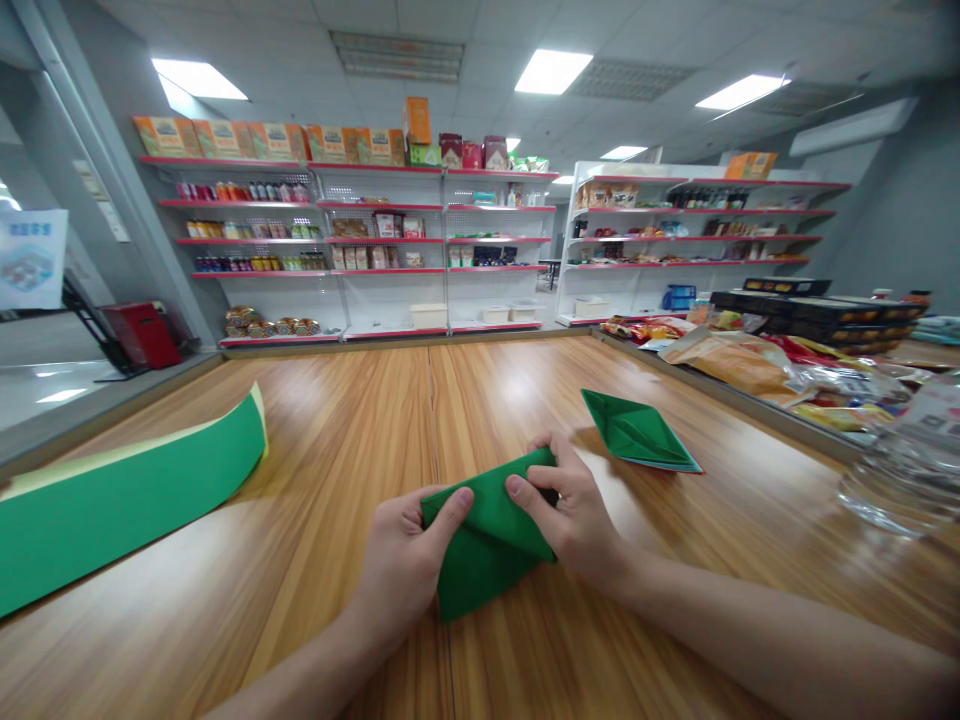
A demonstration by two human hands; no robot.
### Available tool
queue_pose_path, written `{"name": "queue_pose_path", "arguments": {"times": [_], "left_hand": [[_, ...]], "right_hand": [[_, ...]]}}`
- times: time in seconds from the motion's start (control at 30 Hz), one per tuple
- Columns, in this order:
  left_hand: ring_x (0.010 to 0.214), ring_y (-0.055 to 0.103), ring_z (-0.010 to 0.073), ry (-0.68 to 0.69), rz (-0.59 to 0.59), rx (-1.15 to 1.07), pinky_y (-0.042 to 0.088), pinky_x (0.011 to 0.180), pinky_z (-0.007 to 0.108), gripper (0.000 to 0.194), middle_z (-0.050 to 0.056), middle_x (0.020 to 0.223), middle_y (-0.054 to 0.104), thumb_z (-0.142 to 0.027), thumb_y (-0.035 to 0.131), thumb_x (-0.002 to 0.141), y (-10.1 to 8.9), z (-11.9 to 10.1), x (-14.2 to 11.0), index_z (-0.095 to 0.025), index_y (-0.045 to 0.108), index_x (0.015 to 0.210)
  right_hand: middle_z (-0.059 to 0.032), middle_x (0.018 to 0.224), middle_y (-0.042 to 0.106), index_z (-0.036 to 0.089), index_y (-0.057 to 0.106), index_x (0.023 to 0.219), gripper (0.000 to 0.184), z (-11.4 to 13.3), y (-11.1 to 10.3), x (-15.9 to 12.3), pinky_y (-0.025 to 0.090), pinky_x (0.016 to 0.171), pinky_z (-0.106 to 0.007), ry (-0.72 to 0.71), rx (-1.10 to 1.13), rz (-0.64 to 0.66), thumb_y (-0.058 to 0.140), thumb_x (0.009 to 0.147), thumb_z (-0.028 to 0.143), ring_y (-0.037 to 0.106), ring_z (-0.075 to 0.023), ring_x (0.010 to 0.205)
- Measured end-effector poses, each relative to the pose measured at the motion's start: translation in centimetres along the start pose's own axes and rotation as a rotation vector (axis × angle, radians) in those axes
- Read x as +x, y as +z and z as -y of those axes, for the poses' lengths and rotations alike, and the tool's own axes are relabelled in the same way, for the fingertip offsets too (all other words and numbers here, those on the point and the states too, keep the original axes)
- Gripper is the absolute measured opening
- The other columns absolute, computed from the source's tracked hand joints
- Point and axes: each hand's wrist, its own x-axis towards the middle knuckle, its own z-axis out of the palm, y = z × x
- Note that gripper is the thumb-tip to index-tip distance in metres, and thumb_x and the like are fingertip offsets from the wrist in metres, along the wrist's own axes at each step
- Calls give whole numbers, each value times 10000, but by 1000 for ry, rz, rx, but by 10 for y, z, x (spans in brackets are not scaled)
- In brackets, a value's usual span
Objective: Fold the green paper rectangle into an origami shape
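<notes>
A folded sheet of green paper (491, 545) is held between my two hands, low over the middle of the wooden table (337, 420). My left hand (412, 545) pinches its upper left corner, thumb on the near face and fingers behind. At the upper right part, my right hand (566, 500) grips it with the thumb in front and the fingers curled around the edge. A crease runs slantwise across the paper's face. To the right lies a folded green paper piece (641, 430), diamond-like, with other colours along its lower edge.
A long green strip of paper (142, 490) with a pale yellow back curls up at the left. Clear plastic containers (900, 470) stand at the right edge. Beyond the table's right rim are snack packets (750, 365) and black boxes (817, 310). Stocked shelves (382, 235) line the back.
</notes>
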Motion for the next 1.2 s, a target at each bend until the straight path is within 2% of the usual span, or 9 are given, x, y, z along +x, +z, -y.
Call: {"name": "queue_pose_path", "arguments": {"times": [0.13,0.3,0.43,0.57,0.67,0.77,0.83,0.97,1.2], "left_hand": [[583,581,171,-15,7,29,465,512,234,347,63,661,680,-437,630,803,-1,-1,0,-107,737,798],[558,531,146,5,-4,21,424,498,213,365,23,599,602,-463,601,819,-1,2,-1,-131,662,681],[442,344,91,70,-94,95,280,410,201,530,-31,483,378,-569,461,864,0,9,0,-173,451,512],[431,230,80,133,-158,180,194,396,216,575,-47,479,237,-601,416,867,-1,12,-1,-200,268,482],[426,265,83,129,-116,175,221,399,211,565,-41,465,282,-568,425,876,-1,9,-1,-187,357,464],[486,437,115,92,-23,189,349,456,204,442,-9,512,490,-508,548,833,-3,5,-2,-157,616,572],[564,531,148,78,2,222,416,517,212,345,14,594,604,-470,619,795,-4,2,-2,-156,712,684],[619,590,175,76,7,231,458,562,223,311,31,672,680,-445,625,802,-4,0,-3,-167,753,750],[579,581,173,75,-5,207,438,522,220,318,25,633,671,-431,625,800,-3,0,-3,-164,739,672]], "right_hand": [[-92,1025,545,165,530,549,297,0,-2,1,395,839,-397,-183,-94,-34,576,837,219,510,-240,982],[-64,825,569,178,528,598,267,-1,-3,2,435,696,-351,-183,-1,67,524,865,190,539,-189,775],[-61,786,552,184,481,572,292,0,-3,0,419,663,-353,-198,9,35,519,861,194,522,-186,732],[-54,778,531,183,481,612,256,3,-3,0,410,643,-338,-159,30,58,539,857,229,512,-182,730],[-48,762,517,181,485,641,242,6,-4,0,401,642,-337,-131,38,64,535,866,253,501,-182,732],[-38,732,501,182,472,648,250,7,-4,-1,389,627,-331,-109,45,57,507,888,246,486,-174,714],[-33,721,493,184,458,642,261,6,-4,-2,381,613,-326,-114,44,50,499,894,238,478,-169,701],[-34,721,494,187,439,630,270,5,-4,-3,380,618,-329,-140,17,50,513,886,229,473,-169,699],[-33,722,495,193,433,634,259,6,-3,-4,377,601,-327,-149,36,51,510,881,205,478,-170,692]]}}
